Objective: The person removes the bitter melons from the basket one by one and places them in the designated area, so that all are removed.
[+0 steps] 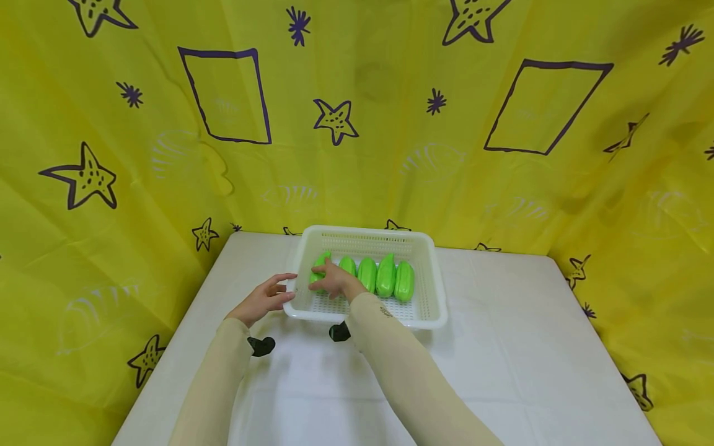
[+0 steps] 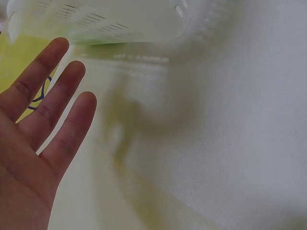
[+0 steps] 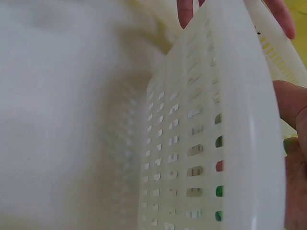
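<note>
A white plastic basket [image 1: 362, 319] with slotted walls stands on the table. Several shiny green vegetables, shaped like stubby cucumbers, lie side by side in it. My right hand [image 1: 334, 280] is inside the basket at the leftmost green vegetable [image 1: 320, 260], partly covering it, with fingers spread; firm contact cannot be made out. In the right wrist view, the basket wall hides much of this hand [image 3: 295, 182]. At the basket's left rim, my left hand [image 1: 264, 300] has its fingers extended around the edge. The left wrist view shows this hand [image 2: 38, 124] with straight fingers below the basket [image 2: 115, 21].
A white cloth covers the table [image 1: 502, 347]. Yellow curtains [image 1: 379, 167] with starfish drawings hang behind and on both sides. Dark rounded pieces [image 1: 262, 345] sit under each wrist.
</note>
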The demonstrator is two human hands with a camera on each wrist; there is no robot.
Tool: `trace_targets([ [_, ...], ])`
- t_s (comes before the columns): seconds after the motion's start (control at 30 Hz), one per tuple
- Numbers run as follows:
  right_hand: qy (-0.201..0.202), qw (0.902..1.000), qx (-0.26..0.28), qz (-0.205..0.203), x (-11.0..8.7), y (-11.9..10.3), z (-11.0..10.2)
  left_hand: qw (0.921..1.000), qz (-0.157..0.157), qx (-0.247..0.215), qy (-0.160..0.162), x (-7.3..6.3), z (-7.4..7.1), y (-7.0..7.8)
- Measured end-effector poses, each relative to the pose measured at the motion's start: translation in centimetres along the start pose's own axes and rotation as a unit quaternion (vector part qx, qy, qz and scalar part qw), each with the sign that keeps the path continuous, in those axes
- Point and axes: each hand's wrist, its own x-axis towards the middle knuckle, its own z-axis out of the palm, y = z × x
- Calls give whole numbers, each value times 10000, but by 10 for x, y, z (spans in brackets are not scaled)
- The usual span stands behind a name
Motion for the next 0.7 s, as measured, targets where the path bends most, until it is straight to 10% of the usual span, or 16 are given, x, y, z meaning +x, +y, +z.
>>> trace_targets([
  [0.7, 331, 9955, -880, -86, 8, 0, 0, 10000, 83, 47, 0, -1, -1, 2],
])
